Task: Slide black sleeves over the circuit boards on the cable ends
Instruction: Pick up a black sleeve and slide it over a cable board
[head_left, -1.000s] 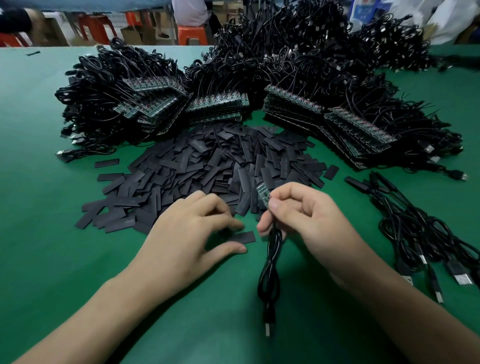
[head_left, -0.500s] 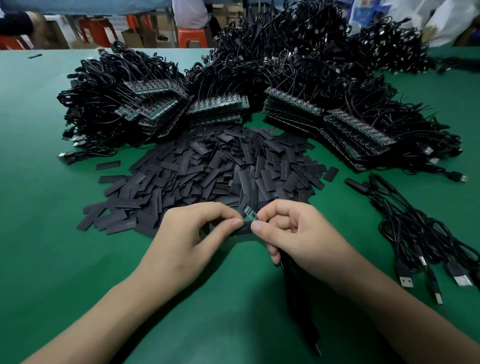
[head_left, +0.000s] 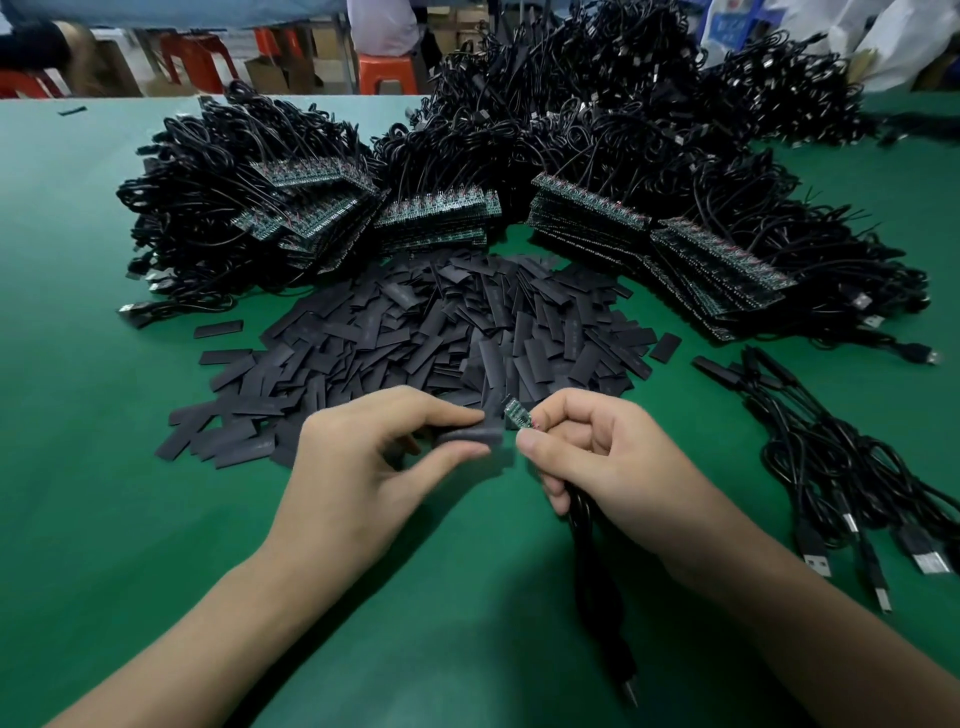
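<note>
Pinching a sleeve (head_left: 470, 434) in our left hand (head_left: 363, 467), we hold the board (head_left: 518, 414) in our right hand (head_left: 597, 457) at frame centre; a flattened sleeve mouth could snag the board's corner.

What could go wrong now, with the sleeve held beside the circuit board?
1. The circuit board in the right hand sits above the end of the sleeve, not in line, so it may catch on the rim.
2. The left hand pinches the sleeve flat, so its mouth may stay closed.
</note>
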